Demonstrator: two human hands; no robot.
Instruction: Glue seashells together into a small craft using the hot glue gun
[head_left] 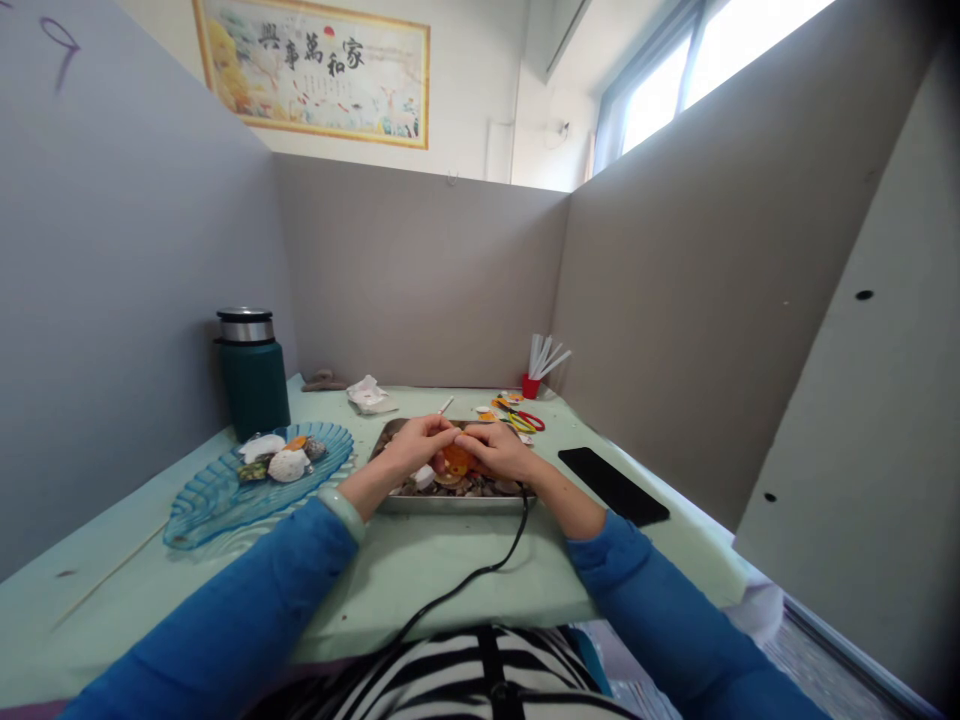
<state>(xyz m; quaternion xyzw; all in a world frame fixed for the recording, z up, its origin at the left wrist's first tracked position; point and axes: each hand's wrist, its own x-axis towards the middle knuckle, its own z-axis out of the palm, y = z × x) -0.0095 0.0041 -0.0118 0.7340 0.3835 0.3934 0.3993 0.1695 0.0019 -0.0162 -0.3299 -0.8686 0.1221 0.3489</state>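
Note:
Over a metal tray (pixel 450 506), my left hand (pixel 416 446) and my right hand (pixel 501 452) meet with fingers closed on an orange shell (pixel 456 461). The fingers cover much of it, so its full shape is hidden. Shells and small brown pieces (pixel 472 488) fill the tray beneath. A thin white stick (pixel 446 405) pokes up behind my left hand; whether it is held I cannot tell. From under my right hand a black cable (pixel 480 573) runs toward my lap, its far end hidden.
At left, a blue glass dish (pixel 184 518) bears several shells, with a green bottle (pixel 255 385) behind and a thin wooden stick (pixel 109 575) in front. Scissors (pixel 525 415), a red cup of white sticks (pixel 531 386), a black phone-like slab (pixel 615 487) and crumpled tissue (pixel 370 396) lie around.

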